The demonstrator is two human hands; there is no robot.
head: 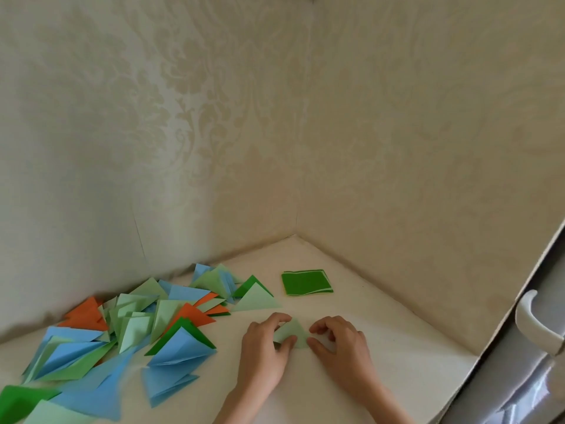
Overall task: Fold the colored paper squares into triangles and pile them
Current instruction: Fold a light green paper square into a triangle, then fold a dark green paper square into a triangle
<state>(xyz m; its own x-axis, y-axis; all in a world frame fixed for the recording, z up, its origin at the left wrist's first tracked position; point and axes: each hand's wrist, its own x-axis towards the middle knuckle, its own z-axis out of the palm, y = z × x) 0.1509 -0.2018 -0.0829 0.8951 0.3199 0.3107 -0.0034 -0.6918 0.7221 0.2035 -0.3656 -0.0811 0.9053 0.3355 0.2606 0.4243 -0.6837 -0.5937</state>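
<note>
Mid-fold on a pale green triangle (292,334), flat on the table (382,325) between both hands. Left hand (265,347): fingers curled over the triangle's left edge, thumb pressing its lower corner. Right hand (337,338): fingers curled just beside the right edge, thumb tip at the lower right corner — grip there looks like a touch rather than a pinch, though hard to tell.

To crease well: keep the corners matched, pin the paper with one thumb, run the other along the fold from middle outward, then slide it onto the heap.

No containers in view — only a loose pile of folded triangles (137,325) to the left and a small stack of dark green squares (306,282) further back, well apart from the hands.
</note>
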